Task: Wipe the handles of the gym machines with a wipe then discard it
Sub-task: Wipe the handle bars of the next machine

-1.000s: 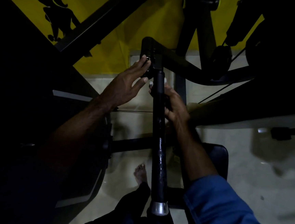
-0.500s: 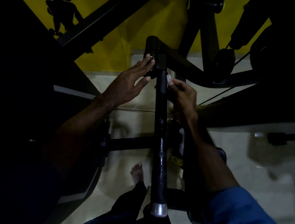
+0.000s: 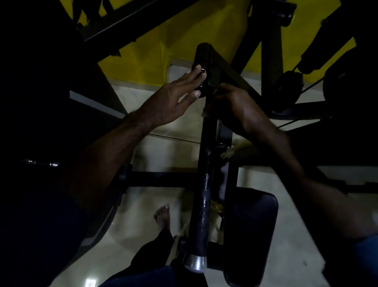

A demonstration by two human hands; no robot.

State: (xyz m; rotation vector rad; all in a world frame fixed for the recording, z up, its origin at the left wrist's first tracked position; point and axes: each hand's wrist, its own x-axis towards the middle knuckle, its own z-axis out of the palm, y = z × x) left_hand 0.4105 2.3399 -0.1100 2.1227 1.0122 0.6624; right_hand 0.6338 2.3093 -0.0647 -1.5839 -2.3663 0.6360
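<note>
The left hand (image 3: 168, 102) rests flat-fingered against the round black knob (image 3: 203, 85), seemingly steadying the long black rubber-gripped machine handle (image 3: 204, 190) while the right hand (image 3: 237, 106) curls around its upper end, presumably wiping.

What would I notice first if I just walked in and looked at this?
Probably the long black handle bar running up the middle, with a shiny silver cap at its near end. Both hands meet at its far end: the left hand lies flat-fingered against a black knob, and the right hand curls round the bar. Behind, a bright yellow wall stands out.

Head view, steeply downward, close above the handle (image 3: 203, 190).
</note>
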